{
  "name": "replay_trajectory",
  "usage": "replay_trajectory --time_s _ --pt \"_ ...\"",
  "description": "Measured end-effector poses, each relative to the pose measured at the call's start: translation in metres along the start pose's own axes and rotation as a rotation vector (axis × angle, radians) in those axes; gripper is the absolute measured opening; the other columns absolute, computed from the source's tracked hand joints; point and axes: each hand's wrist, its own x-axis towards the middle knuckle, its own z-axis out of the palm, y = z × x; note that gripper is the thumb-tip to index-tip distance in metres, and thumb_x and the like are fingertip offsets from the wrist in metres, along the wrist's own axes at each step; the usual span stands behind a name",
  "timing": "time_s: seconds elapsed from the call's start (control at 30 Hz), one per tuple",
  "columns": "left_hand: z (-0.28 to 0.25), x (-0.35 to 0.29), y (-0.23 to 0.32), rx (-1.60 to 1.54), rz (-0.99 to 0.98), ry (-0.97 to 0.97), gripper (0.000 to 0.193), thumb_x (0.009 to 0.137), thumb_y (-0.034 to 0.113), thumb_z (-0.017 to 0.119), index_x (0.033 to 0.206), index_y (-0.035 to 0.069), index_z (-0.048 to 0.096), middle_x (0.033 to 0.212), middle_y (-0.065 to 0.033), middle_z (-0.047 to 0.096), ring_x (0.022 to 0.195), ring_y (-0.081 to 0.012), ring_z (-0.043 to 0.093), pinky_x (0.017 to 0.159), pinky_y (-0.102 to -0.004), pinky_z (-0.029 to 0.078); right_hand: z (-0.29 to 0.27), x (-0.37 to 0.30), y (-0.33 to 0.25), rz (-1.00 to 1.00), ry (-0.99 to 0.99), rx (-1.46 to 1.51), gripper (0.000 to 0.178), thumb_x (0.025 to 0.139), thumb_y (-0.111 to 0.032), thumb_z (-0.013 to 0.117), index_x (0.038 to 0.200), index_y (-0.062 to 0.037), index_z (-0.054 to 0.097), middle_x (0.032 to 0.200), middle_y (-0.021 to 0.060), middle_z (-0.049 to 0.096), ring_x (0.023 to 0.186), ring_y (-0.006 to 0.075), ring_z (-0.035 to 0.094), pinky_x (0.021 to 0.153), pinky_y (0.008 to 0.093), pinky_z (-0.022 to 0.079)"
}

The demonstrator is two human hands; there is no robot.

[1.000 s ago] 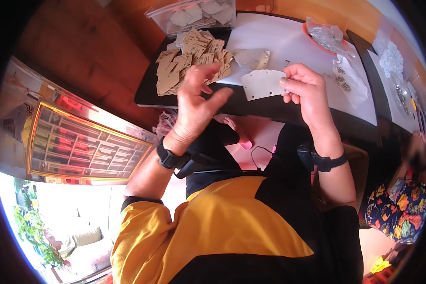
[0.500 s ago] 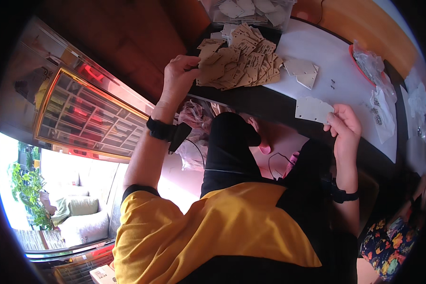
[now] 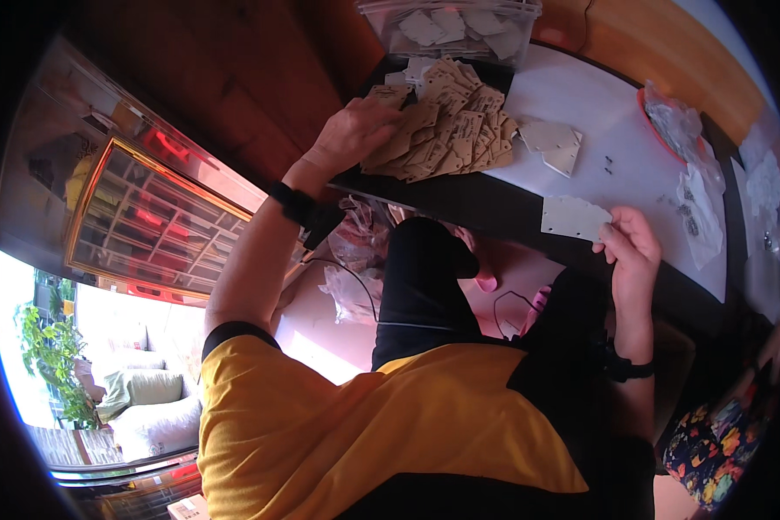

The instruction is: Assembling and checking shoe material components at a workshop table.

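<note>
Over the table's near edge, the right hand pinches one white plate by its right end. The left hand curls over the left side of a heap of tan plates, close to the table's left edge; from here I can't tell whether its fingers grip one. A clear box of pale plates sits by the far left corner, a red bowl toward the far right one.

The pale punched plate toward three o'clock looks smooth and matt, as do the tan plates at one; the storage box at twelve is clear, glossy plastic, the bag at two shiny crinkled film, the shirt at six matt cloth.
</note>
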Motion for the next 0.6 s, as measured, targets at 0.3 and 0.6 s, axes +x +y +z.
replay_trajectory --time_s 0.3,0.6 --pt "0.001 0.015 -0.003 0.125 -0.005 -0.118 0.031 0.082 0.023 0.064 0.109 0.007 0.067 0.098 -0.0156 0.063 0.097 -0.0345 0.062 0.082 -0.0439 0.052 0.001 -0.001 -0.002 -0.009 -0.016 0.025 0.010 0.088 -0.008 0.065 0.097 -0.0032 0.063 0.082 -0.0010 0.063 0.065 0.0054 0.055 0.055 0.0191 0.033" --pt "0.005 0.031 0.022 0.445 0.088 -0.002 0.035 0.077 0.003 0.059 0.111 0.010 0.062 0.092 -0.0114 0.066 0.086 -0.0335 0.065 0.071 -0.0412 0.056 -0.001 -0.001 -0.003 0.002 -0.060 0.053 0.012 0.088 -0.006 0.062 0.099 -0.0016 0.060 0.083 0.0021 0.062 0.067 0.0084 0.055 0.058 0.0201 0.036"
